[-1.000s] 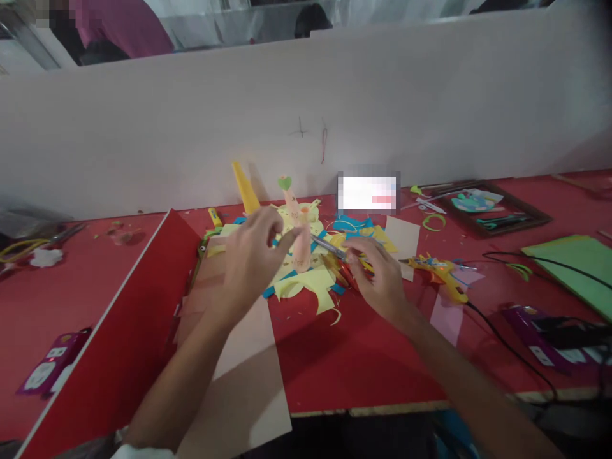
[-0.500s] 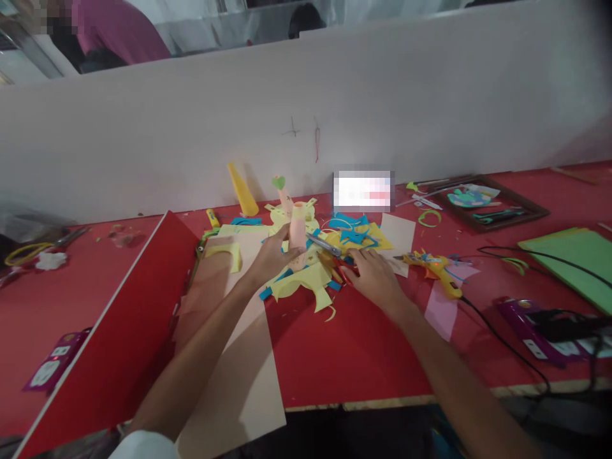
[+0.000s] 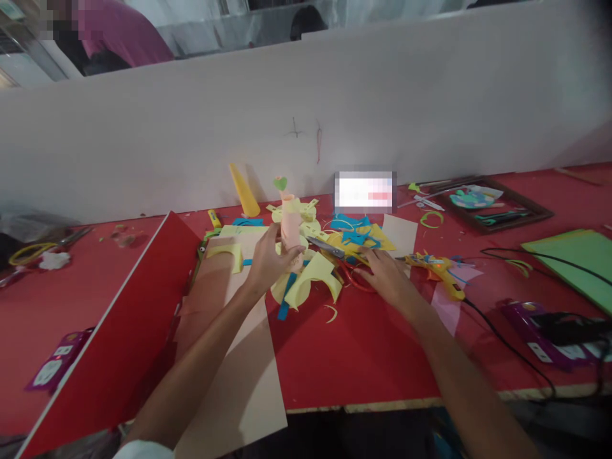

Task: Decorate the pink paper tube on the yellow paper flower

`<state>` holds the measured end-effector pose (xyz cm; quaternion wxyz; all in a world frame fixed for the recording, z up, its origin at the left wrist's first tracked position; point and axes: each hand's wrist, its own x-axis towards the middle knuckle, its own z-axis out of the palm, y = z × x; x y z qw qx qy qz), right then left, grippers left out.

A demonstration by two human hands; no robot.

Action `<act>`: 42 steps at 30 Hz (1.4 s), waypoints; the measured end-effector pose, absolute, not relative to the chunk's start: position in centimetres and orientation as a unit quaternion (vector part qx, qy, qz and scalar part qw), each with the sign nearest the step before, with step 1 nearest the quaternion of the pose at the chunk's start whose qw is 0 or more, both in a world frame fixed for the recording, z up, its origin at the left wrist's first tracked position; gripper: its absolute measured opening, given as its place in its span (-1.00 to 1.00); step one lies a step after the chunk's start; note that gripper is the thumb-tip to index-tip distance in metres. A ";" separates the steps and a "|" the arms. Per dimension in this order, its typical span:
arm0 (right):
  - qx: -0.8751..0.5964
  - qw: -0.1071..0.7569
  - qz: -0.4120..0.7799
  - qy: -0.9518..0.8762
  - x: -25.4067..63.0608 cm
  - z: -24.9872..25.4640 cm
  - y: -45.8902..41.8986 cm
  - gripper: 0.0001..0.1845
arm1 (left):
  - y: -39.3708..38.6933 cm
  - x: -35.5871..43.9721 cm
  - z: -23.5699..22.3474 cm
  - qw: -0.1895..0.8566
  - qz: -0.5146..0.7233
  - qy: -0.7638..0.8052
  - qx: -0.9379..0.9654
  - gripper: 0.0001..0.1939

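My left hand (image 3: 269,258) is closed round an upright peach paper tube (image 3: 291,231), thumb in front of it and fingers behind. Behind it rises a green heart-shaped paper piece (image 3: 280,183). Pale yellow paper cut-outs (image 3: 315,274) and a blue strip (image 3: 285,306) lie about the tube's foot. To the right, my right hand (image 3: 386,275) hovers or rests at the scraps with its fingers apart, beside scissors (image 3: 329,247) with red handles. Blue paper scraps (image 3: 351,223) and yellow paper lie just beyond its fingertips.
A yellow glue gun (image 3: 447,277) with a black cord lies right of my right hand. A yellow cone (image 3: 243,191) stands by the white partition (image 3: 191,140). A red board (image 3: 124,319) slants up on the left. Green sheets (image 3: 568,261) and a purple box (image 3: 535,331) sit far right.
The peach tube in my left hand has shifted slightly left and up. Yellow cut-outs and the blue strip below it have moved, and the scissors' red handles show more beside my right hand.
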<state>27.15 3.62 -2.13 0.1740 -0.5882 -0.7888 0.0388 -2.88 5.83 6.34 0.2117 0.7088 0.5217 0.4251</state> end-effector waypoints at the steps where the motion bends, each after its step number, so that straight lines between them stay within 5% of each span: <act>1: -0.589 0.183 0.036 -0.786 27.5 -2.2 3.7 -0.52 | 5.8 -2.8 6.0 0.220 0.437 0.523 0.698 -0.55; 11: -0.578 0.304 0.054 -0.755 26.1 -0.5 3.1 -0.65 | 5.3 -2.6 1.9 0.274 0.421 0.520 0.691 -0.33; 19: -0.526 0.331 0.162 -0.766 20.5 -1.5 1.9 -0.29 | 4.9 -3.2 -0.6 0.306 0.425 0.519 0.676 -0.33; 25: -0.533 0.378 0.171 -0.738 19.5 -1.7 2.5 -0.44 | 5.0 -3.5 -1.5 0.320 0.424 0.520 0.669 -0.35; 31: -0.548 0.488 0.256 -0.630 21.8 -1.1 3.1 -0.69 | 4.7 -3.7 -0.9 0.200 0.546 0.469 0.665 -0.45; 35: -0.553 0.543 0.335 -0.536 24.0 -1.1 3.8 -0.63 | 3.7 -4.2 -0.1 0.087 0.624 0.458 0.627 -0.73; 42: -0.490 0.560 0.407 -0.530 23.9 -0.9 3.3 -0.62 | 2.1 -3.7 0.2 0.102 0.528 0.352 0.766 -0.67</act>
